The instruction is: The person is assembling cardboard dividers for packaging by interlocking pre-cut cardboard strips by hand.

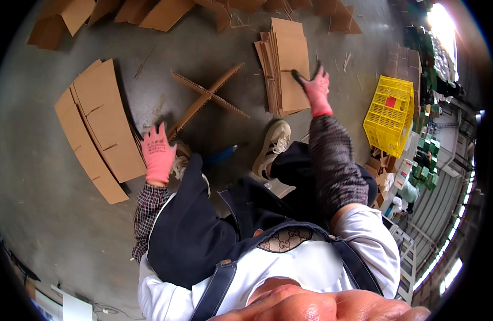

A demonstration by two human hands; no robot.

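My left hand [158,154], in a pink glove with dark fingertips, is beside the right edge of a low stack of slotted cardboard sheets [108,125]. Its fingers are stretched out, and I see nothing held in them. My right hand [316,91], gloved the same way, reaches over the right edge of a second stack of cardboard pieces [290,67]. Thumb and fingers there are spread; whether they touch the top piece I cannot tell. Between the stacks, two cardboard strips crossed into an X-shaped divider [206,97] stand on the floor.
Cardboard pieces [169,13] lie along the far side. A yellow plastic crate [390,115] sits at the right, near brown boxes [403,61]. My shoe [273,144] is close below the right stack. A blue object [220,154] lies by my left leg.
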